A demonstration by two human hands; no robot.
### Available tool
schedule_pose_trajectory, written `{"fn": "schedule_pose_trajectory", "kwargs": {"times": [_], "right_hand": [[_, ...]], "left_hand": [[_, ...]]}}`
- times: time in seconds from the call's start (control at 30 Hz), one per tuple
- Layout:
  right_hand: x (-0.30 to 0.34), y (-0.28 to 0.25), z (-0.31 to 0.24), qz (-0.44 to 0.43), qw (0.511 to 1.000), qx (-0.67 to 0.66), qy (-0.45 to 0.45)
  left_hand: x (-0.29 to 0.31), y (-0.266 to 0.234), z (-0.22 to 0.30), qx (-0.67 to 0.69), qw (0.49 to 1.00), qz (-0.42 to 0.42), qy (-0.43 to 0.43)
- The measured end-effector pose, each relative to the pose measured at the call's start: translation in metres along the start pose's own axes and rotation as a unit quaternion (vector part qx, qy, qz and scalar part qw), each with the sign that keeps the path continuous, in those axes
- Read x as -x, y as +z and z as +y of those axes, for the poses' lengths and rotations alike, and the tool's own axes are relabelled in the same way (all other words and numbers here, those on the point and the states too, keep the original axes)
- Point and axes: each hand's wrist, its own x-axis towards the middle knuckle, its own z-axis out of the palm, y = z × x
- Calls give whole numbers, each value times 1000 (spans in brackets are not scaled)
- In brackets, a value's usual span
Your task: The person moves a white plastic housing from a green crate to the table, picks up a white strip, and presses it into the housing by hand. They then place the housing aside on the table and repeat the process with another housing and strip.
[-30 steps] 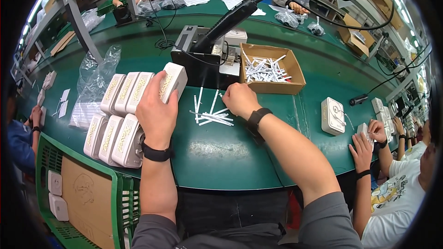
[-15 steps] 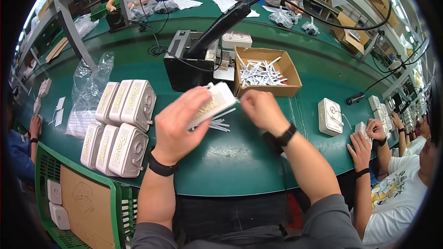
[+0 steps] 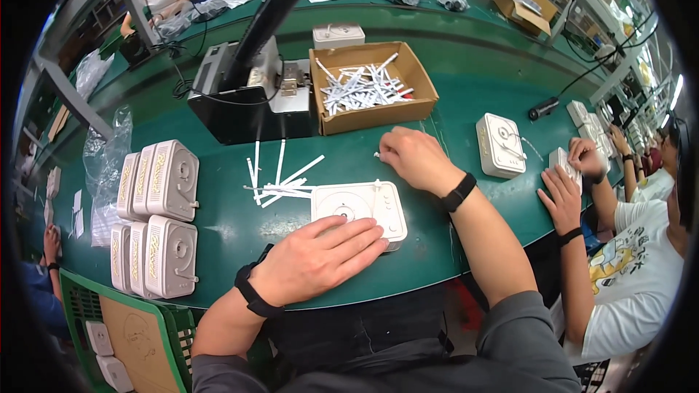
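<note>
A white box shaped like a small record player (image 3: 394, 212) lies face up on the green table, showing a round disc and small knobs. Across its near left part rests my left hand (image 3: 320, 256), palm down, fingers stretched out flat. My right hand (image 3: 415, 159) hovers just beyond the box's far right corner, its thumb and fingers pinched together. A tiny white tip shows at these fingertips, too small to name. Left of the box, several white paper-like strips (image 3: 280, 188) are strewn, some reaching its edge.
An open cardboard box (image 3: 378, 118) of white strips stands beyond, beside a black-and-metal machine (image 3: 218, 116). Several similar white players (image 3: 171, 258) stand in rows at left; another (image 3: 502, 147) lies right. A green crate (image 3: 164, 314) sits lower left. A co-worker's hands (image 3: 564, 193) work at right.
The white player, earlier held tilted up in my left hand, now lies flat on the table under it. My right hand stays pinched, now farther from the player. The view has shifted.
</note>
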Motion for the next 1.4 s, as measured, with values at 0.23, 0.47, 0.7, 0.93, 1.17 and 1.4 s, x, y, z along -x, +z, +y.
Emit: {"fn": "schedule_pose_trajectory", "kwargs": {"times": [0.23,0.47,0.7,0.93,1.17,1.4], "right_hand": [[1,0,-3,-17,1000,-4,19],[-20,2,-1,-59,997,-2,-57],[4,-20,-12,-8,997,-80,6],[32,-31,-45,21,977,-214,11],[40,-15,-62,76,982,-161,-69],[50,-9,-65,-10,973,-224,-51]], "left_hand": [[3,-15,-15,94,993,-16,-69],[9,-9,-25,74,974,27,-210],[7,-2,-29,95,968,25,-231],[10,-1,-30,100,971,24,-217],[11,3,-29,139,959,43,-241],[13,3,-15,177,918,73,-347]]}}
